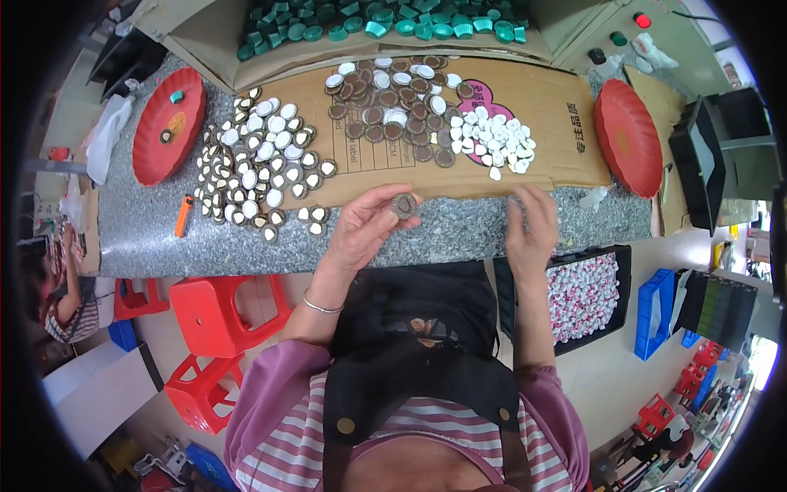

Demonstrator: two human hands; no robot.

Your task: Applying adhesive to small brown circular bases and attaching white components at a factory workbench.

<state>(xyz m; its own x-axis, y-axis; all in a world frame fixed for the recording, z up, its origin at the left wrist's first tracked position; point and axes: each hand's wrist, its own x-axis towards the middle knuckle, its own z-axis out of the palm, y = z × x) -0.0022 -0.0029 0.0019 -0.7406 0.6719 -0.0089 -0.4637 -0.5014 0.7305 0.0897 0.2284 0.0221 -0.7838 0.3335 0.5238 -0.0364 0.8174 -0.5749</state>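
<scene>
Pinching a brown cap (pixel 403 205), hands (pixel 366 225) raised.

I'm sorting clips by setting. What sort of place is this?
Probably a small factory or assembly workshop: heaps of round caps lie sorted on a granite bench, a carton of green caps stands behind, and the left hand holds one brown cap.
</scene>
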